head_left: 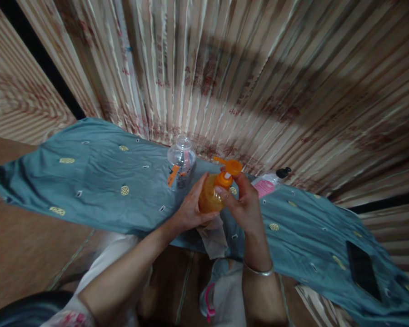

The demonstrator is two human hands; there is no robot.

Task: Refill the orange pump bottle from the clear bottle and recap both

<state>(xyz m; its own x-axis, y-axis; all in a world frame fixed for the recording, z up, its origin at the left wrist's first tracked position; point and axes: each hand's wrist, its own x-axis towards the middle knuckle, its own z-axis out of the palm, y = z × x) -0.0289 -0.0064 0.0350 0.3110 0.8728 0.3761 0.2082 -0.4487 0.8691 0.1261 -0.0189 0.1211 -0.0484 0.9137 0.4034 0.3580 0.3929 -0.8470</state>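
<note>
My left hand (191, 209) is wrapped round the body of an orange pump bottle (211, 196) and holds it up above a blue-green cloth (98, 181). My right hand (243, 204) grips the bottle's neck just under the orange pump head (230, 169), fingers closed on it. A crumpled tissue (214, 236) hangs below the bottle, under my left hand.
A clear plastic bottle with an orange tag (180, 161) stands on the cloth behind my hands. A pink-labelled bottle with a black cap (269, 181) lies to the right. A dark phone (363, 270) rests on the cloth at far right. Striped curtains (259, 68) hang behind. My knees are below.
</note>
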